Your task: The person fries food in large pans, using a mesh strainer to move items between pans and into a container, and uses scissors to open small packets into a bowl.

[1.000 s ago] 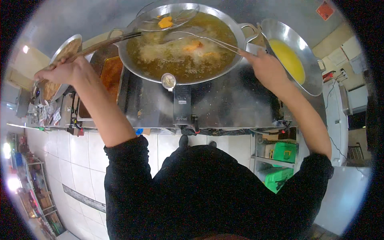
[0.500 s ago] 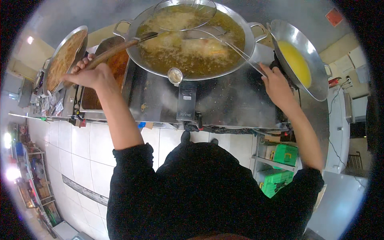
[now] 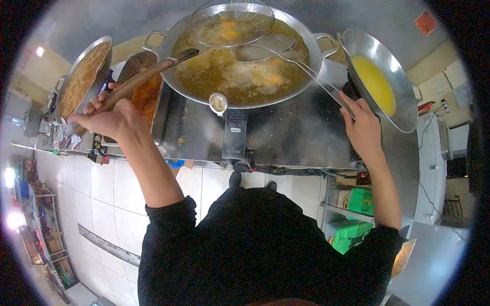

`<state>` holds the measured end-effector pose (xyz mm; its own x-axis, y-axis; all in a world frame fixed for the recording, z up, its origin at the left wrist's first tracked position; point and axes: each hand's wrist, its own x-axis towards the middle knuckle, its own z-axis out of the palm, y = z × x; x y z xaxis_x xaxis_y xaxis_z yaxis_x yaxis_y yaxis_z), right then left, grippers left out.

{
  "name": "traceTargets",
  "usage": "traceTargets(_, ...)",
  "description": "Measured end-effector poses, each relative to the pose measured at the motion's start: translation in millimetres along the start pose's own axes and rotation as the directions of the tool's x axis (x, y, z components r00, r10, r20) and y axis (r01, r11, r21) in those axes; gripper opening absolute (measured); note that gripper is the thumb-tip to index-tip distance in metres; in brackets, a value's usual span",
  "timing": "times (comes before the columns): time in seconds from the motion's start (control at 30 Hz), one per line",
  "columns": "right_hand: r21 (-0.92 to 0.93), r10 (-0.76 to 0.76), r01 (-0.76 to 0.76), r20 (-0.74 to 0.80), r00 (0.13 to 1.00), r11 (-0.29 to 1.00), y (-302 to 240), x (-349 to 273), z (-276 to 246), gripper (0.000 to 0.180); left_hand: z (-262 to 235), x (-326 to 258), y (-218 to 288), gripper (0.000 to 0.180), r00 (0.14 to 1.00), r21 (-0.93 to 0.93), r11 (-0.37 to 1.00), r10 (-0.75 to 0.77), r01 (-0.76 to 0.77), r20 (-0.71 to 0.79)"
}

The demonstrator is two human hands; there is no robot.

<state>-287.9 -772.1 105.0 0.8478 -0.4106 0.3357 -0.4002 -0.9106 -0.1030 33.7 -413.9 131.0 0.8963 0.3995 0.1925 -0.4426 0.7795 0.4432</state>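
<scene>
A wide metal wok [image 3: 312, 64] of bubbling yellow-brown oil [image 3: 214, 84] stands before me. My left hand [image 3: 115, 115] is closed round the wooden handle [image 3: 145, 76] of a wire strainer, whose round basket [image 3: 196, 30] is at the wok's far side. Orange-yellow pieces of food [image 3: 227, 33] show within that basket's outline. My right hand [image 3: 361, 122] grips the long, two-rod metal handle of a skimmer [image 3: 255, 53]. Its round mesh head lies over the oil, just nearer than the basket. Another pale orange piece [image 3: 273, 80] floats below it amid foam.
On the right, a second wok [image 3: 408, 109] holds yellow liquid. A pan of brown food [image 3: 81, 76] and a tray of reddish-brown food [image 3: 148, 97] stand at left. A small round metal cup [image 3: 218, 103] sits at the wok's near rim. Green boxes [image 3: 352, 234] are shelved below.
My right hand has shifted slightly right and nearer, and the skimmer head shows more plainly. Orange pieces now show in the strainer's basket. My left hand has dropped slightly, still holding the handle.
</scene>
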Motion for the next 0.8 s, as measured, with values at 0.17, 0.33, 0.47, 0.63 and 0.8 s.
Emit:
traceTargets(0.17,-0.05,-0.024,0.024,0.007,1.0,0.998,4.8,9.4,11.2,0.037,5.9,14.9,-13.7,0.058,0.993,-0.018,0.999,-0.041,0.039,-0.112)
traceTargets(0.33,-0.083,-0.108,0.103,-0.06,0.992,0.991,14.7,37.5,44.3,0.036,34.6,15.7,7.1,0.057,0.997,0.003,1.0,0.004,-0.004,-0.072)
traceTargets(0.47,-0.072,-0.147,0.144,-0.039,0.988,0.987,4.2,64.3,68.5,0.036,25.0,39.8,0.2,0.058,1.0,0.001,1.0,-0.023,0.023,-0.006)
traceTargets(0.63,0.021,-0.189,0.19,-0.007,0.982,0.982,-17.0,86.3,90.3,0.033,41.2,29.7,-0.8,0.058,0.999,0.042,0.998,0.045,-0.044,-0.009)
traceTargets(0.8,0.028,-0.156,0.153,0.151,0.976,0.988,-22.9,90.2,75.8,0.034,39.0,41.8,3.6,0.056,0.998,0.033,0.998,0.057,-0.057,-0.002)
